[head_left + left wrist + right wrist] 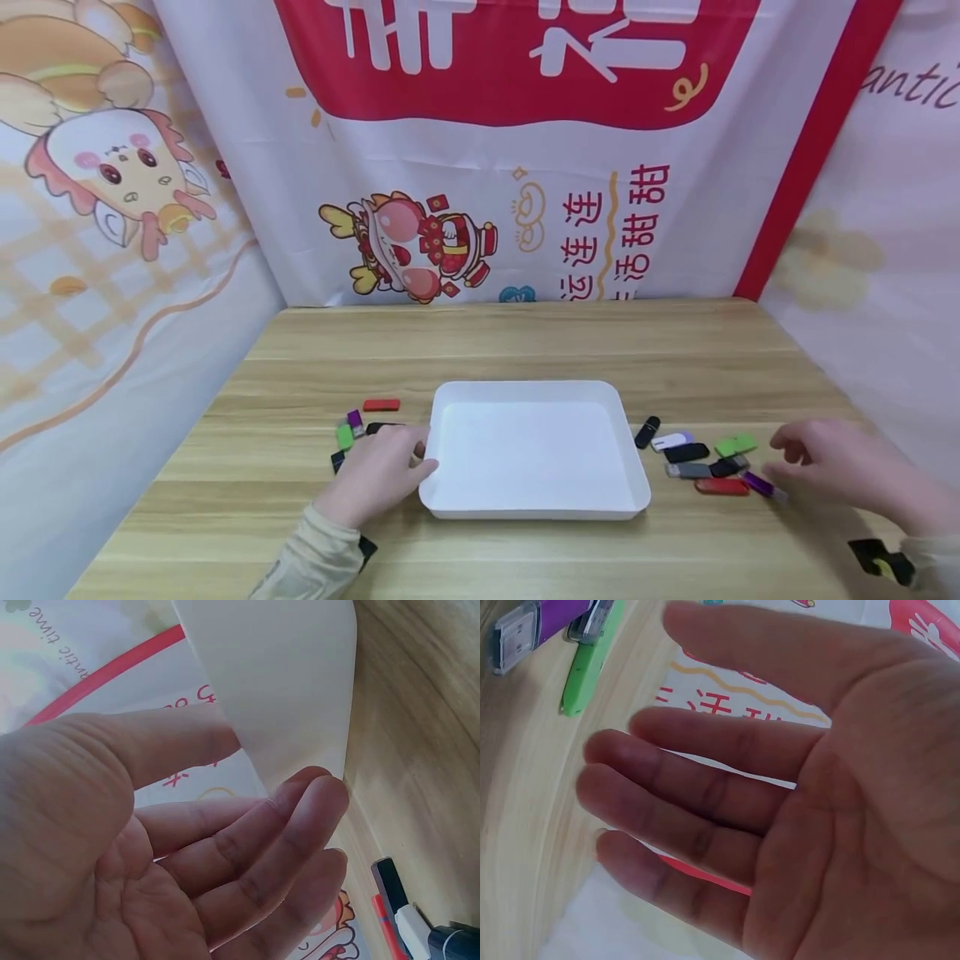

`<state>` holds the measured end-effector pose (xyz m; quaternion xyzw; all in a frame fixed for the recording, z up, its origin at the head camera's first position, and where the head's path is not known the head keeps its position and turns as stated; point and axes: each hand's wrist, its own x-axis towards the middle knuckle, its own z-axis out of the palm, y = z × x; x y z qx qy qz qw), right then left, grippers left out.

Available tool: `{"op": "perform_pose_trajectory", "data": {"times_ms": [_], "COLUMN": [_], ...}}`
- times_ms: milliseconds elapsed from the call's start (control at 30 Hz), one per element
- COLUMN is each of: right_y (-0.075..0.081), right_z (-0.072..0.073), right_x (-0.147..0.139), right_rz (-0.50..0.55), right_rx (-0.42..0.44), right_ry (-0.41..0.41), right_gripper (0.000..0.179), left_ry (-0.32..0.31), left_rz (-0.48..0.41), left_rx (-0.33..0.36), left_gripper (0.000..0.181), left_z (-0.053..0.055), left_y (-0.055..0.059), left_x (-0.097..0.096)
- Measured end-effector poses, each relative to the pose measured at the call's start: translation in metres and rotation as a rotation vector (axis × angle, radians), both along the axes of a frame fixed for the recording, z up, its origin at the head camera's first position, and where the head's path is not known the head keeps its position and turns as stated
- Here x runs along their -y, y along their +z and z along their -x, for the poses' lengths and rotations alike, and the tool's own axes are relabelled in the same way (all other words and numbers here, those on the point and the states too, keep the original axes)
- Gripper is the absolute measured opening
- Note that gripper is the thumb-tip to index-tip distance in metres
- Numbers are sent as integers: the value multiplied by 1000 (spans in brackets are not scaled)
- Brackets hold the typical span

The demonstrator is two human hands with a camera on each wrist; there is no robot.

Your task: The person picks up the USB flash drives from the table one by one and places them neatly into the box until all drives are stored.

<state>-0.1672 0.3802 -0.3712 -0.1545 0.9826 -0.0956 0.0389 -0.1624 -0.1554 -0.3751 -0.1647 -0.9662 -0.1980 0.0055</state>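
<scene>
My left hand (386, 467) is at the left side of a shallow white tray (536, 512). Its thumb hooks over the rim, while the other fingers lie along the outer wall (292, 682); the thumb tip is hidden behind that wall in the left wrist view. Over at the right, my right hand (832, 467) hovers beside a group of USB sticks, fingers loosely bent and holding nothing. Nearest to it are a green stick (736, 445) and a purple one (761, 485), whose clear-capped plug (514, 645) shows in the right wrist view.
Right of the tray also lie a red stick (722, 487), a grey one (688, 471), a white one (670, 441) and several black ones. Left of it are another red stick (381, 405), a green one (344, 437) and dark ones partly behind my hand. Printed cloth walls (480, 150) enclose the wooden table (525, 342).
</scene>
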Motion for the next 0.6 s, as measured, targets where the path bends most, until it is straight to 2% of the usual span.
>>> {"op": "perform_pose_trajectory", "data": {"times_ms": [133, 433, 600], "right_y": [-4, -14, -16], "right_z": [0, 2, 2], "right_x": [-1, -6, -6], "right_rz": [10, 42, 69], "right_rx": [77, 167, 160], "right_ry": [-3, 12, 57], "right_gripper": [30, 32, 30], "left_ry": [-10, -24, -24], "left_rz": [5, 12, 18], "left_rx": [-6, -32, -43], "left_gripper": [10, 23, 24], "left_z": [1, 0, -1], "left_y": [-3, -5, -4], "left_x": [1, 2, 4]}}
